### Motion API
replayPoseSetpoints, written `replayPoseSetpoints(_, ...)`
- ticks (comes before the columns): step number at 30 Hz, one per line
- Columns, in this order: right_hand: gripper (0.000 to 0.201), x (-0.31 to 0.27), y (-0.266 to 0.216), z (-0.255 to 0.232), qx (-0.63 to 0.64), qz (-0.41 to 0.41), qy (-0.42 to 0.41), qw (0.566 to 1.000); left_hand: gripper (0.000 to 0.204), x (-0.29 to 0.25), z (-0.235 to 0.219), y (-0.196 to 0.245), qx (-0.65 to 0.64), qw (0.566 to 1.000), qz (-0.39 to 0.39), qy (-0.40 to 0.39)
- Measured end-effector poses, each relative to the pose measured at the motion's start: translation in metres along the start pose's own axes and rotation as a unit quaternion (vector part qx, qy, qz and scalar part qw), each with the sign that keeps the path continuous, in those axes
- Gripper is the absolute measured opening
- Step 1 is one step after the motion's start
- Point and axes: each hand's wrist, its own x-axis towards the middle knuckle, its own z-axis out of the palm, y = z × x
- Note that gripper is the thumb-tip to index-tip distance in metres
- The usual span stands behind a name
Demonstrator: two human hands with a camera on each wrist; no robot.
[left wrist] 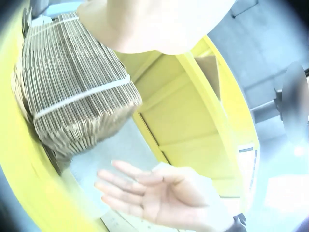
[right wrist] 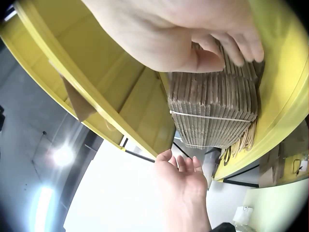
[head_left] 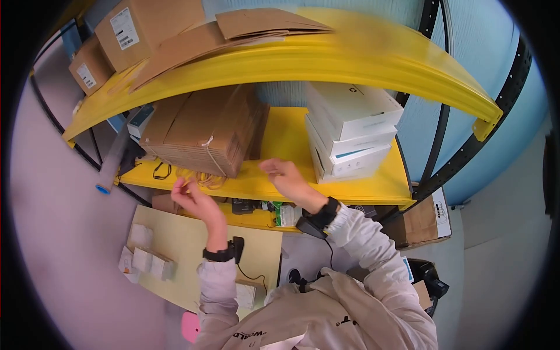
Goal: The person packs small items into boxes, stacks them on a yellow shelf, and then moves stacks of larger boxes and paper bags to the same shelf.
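A bundle of flattened cardboard boxes [head_left: 195,128], bound with pale straps, lies on the middle yellow shelf [head_left: 286,140]. My left hand [head_left: 195,201] is held up in front of the bundle's near end, fingers loosely bent with nothing in them. To the bundle's right, my right hand [head_left: 287,179] hovers over the shelf's front, its fingers extended and also holding nothing. The right wrist view shows the bundle's stacked edges [right wrist: 212,108] behind my right hand [right wrist: 193,34]. In the left wrist view, my right palm [left wrist: 164,195] faces the camera beside the bundle [left wrist: 77,82].
White boxes [head_left: 353,134] are stacked at the shelf's right. Beige cord [head_left: 207,179] lies under the bundle's front. Above runs another yellow shelf [head_left: 373,64] bearing flat cardboard [head_left: 256,26] and cartons [head_left: 149,29]. A pale table [head_left: 256,251] with small white boxes [head_left: 153,262] stands below left.
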Motion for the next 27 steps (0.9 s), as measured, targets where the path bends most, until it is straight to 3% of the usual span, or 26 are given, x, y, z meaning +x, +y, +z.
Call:
replayPoseSetpoints(2, 0.035, -0.027, -0.021, -0.027, 0.033, -0.010, -0.038, 0.999, 0.030, -0.042, 0.005, 0.012, -0.029, 0.995, 0.047, -0.087)
replayPoseSetpoints(3, 0.035, -0.041, -0.031, -0.037, 0.033, -0.005, -0.038, 0.999, 0.030, -0.062, 0.008, 0.019, -0.026, 0.995, 0.042, -0.088)
replayPoseSetpoints(5, 0.031, -0.066, -0.050, -0.059, 0.065, 0.010, 0.010, 0.998, 0.033, -0.097, 0.020, 0.033, -0.082, 0.970, -0.033, -0.226)
replayPoseSetpoints(6, 0.031, -0.079, -0.055, -0.071, 0.063, 0.015, 0.009, 0.998, 0.033, -0.112, 0.025, 0.036, -0.080, 0.970, -0.038, -0.225)
replayPoseSetpoints(8, 0.026, -0.101, -0.061, -0.098, 0.061, -0.015, 0.097, 0.993, 0.032, -0.136, 0.038, 0.042, -0.071, 0.934, -0.106, -0.333)
replayPoseSetpoints(9, 0.025, -0.111, -0.059, -0.113, 0.067, -0.039, 0.144, 0.987, 0.032, -0.146, 0.044, 0.043, -0.070, 0.934, -0.110, -0.332)
replayPoseSetpoints(11, 0.023, -0.126, -0.053, -0.147, 0.080, -0.082, 0.235, 0.965, 0.050, -0.164, 0.056, 0.041, -0.097, 0.896, -0.139, -0.410)
replayPoseSetpoints(12, 0.021, -0.131, -0.043, -0.165, 0.087, -0.098, 0.279, 0.951, 0.050, -0.172, 0.061, 0.045, -0.097, 0.897, -0.142, -0.408)
replayPoseSetpoints(14, 0.019, -0.128, -0.024, -0.196, 0.094, -0.114, 0.388, 0.910, 0.074, -0.187, 0.071, 0.054, -0.095, 0.872, -0.145, -0.458)
replayPoseSetpoints(15, 0.019, -0.125, -0.012, -0.212, 0.093, -0.112, 0.386, 0.911, 0.074, -0.193, 0.076, 0.054, -0.095, 0.873, -0.146, -0.456)
replayPoseSetpoints(17, 0.022, -0.116, 0.011, -0.239, 0.048, -0.092, 0.487, 0.867, 0.091, -0.202, 0.087, 0.051, -0.023, 0.863, -0.114, -0.491)
replayPoseSetpoints(21, 0.039, -0.103, 0.026, -0.261, 0.051, -0.062, 0.436, 0.896, 0.090, -0.207, 0.103, 0.059, -0.033, 0.838, -0.135, -0.528)
replayPoseSetpoints(23, 0.056, -0.100, 0.029, -0.264, 0.159, 0.054, 0.366, 0.915, 0.087, -0.208, 0.109, 0.052, -0.121, 0.800, -0.172, -0.562)
replayPoseSetpoints(24, 0.056, -0.096, 0.029, -0.262, 0.160, 0.053, 0.363, 0.917, 0.087, -0.210, 0.112, 0.048, -0.120, 0.802, -0.171, -0.559)
replayPoseSetpoints(26, 0.060, -0.089, 0.029, -0.257, 0.253, 0.106, 0.251, 0.928, 0.079, -0.211, 0.116, 0.045, -0.108, 0.809, -0.172, -0.551)
replayPoseSetpoints(27, 0.060, -0.086, 0.031, -0.251, 0.253, 0.106, 0.248, 0.929, 0.079, -0.211, 0.117, 0.045, -0.108, 0.811, -0.171, -0.549)
